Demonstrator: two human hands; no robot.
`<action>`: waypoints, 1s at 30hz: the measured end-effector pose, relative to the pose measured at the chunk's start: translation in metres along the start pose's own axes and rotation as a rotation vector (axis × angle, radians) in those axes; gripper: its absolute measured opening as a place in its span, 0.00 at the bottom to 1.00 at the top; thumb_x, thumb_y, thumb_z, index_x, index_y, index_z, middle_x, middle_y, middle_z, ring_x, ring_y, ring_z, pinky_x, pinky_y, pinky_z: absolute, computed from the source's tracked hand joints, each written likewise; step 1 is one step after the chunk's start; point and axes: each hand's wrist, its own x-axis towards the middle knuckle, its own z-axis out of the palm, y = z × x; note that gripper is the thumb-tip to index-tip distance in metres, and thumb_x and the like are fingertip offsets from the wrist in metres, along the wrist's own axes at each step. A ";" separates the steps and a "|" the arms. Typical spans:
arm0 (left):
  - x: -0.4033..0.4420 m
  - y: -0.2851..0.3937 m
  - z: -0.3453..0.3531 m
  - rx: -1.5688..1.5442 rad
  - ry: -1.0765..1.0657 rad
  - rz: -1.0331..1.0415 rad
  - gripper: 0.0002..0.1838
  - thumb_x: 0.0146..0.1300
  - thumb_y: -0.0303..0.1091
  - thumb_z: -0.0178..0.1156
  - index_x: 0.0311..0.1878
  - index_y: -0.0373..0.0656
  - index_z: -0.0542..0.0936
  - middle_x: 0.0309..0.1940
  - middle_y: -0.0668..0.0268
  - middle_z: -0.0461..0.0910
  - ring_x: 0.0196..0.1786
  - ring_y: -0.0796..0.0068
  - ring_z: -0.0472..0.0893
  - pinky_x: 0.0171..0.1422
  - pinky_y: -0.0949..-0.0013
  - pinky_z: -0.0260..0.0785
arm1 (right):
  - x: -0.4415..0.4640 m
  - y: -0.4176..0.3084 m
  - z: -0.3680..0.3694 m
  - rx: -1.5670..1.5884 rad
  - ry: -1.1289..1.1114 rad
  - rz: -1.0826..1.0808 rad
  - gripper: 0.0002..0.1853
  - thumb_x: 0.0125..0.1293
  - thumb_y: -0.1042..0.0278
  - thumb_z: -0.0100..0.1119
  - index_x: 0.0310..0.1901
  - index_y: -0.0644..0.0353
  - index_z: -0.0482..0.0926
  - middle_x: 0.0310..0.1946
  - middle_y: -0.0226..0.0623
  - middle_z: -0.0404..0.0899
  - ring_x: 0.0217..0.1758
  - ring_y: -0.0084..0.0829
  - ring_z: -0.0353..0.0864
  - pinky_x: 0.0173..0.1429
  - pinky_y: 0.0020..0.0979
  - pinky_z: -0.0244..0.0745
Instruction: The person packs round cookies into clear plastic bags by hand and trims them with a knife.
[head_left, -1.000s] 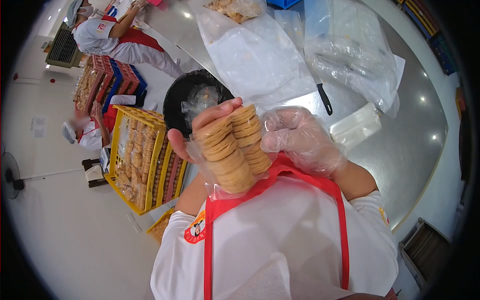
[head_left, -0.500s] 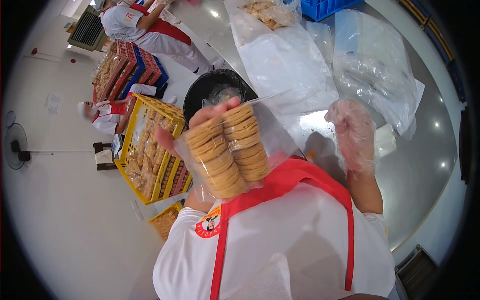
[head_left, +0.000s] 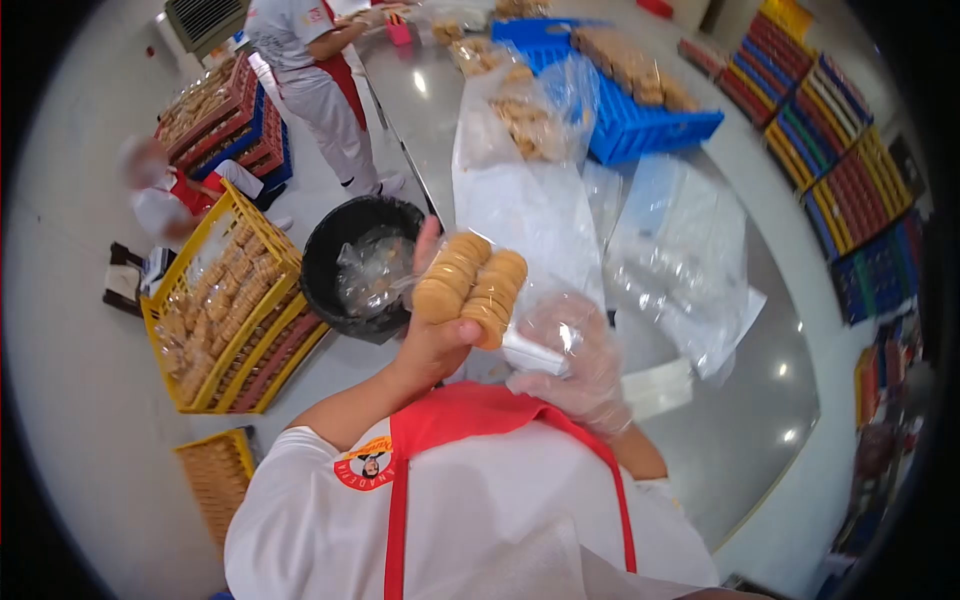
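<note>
My left hand [head_left: 440, 335], bare, is closed around a clear plastic bag of round golden cookies [head_left: 480, 285] stacked in two rows. Its thumb presses on the near side and a finger shows past the far edge. Close to the right side of the bag is my right hand [head_left: 580, 355] in a loose transparent glove. Its thumb and fingers look apart, with a bright patch of table between them. Glare and clear film blur whether the fingertips touch the bag. Beyond both hands, more cookies in an open plastic bag [head_left: 525, 125] lie on white sheeting [head_left: 520, 200].
A black bin [head_left: 325, 300] with crumpled plastic stands left of the metal table [head_left: 745, 440]. Clear bags [head_left: 680, 260] and a blue crate [head_left: 650, 130] lie on the table. Yellow crates of packed cookies [head_left: 220, 300] are at left. Two other people stand or sit beyond them.
The cookie bag has moved down and away from my face. My right hand has come in from the right to beside it. The view has shifted, showing more of the table and stacked crates.
</note>
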 end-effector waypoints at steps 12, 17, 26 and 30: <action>-0.016 0.146 0.082 0.437 -0.390 0.792 0.44 0.67 0.42 0.66 0.79 0.49 0.52 0.43 0.60 0.78 0.42 0.64 0.82 0.60 0.51 0.72 | -0.049 0.023 -0.002 0.423 0.298 0.414 0.05 0.70 0.78 0.59 0.33 0.65 0.80 0.33 0.38 0.83 0.38 0.30 0.80 0.45 0.31 0.77; -0.063 0.229 0.149 0.555 -0.457 -0.018 0.22 0.60 0.30 0.73 0.54 0.56 0.74 0.39 0.83 0.82 0.49 0.79 0.82 0.63 0.68 0.66 | -0.062 0.025 -0.001 0.351 0.269 0.422 0.09 0.72 0.75 0.59 0.32 0.67 0.79 0.33 0.41 0.81 0.37 0.31 0.79 0.43 0.31 0.76; -0.062 0.230 0.138 0.574 -0.724 -0.086 0.20 0.61 0.32 0.71 0.51 0.60 0.73 0.40 0.84 0.81 0.49 0.80 0.82 0.62 0.67 0.63 | -0.067 0.012 0.000 0.368 0.267 0.509 0.05 0.69 0.78 0.60 0.35 0.68 0.82 0.34 0.40 0.82 0.39 0.32 0.79 0.47 0.32 0.75; -0.066 0.226 0.135 0.493 -0.817 0.043 0.22 0.61 0.32 0.71 0.54 0.59 0.71 0.41 0.82 0.80 0.48 0.78 0.81 0.60 0.66 0.63 | -0.069 0.011 -0.003 0.356 0.265 0.527 0.04 0.69 0.76 0.62 0.36 0.66 0.84 0.34 0.37 0.83 0.41 0.32 0.81 0.50 0.32 0.75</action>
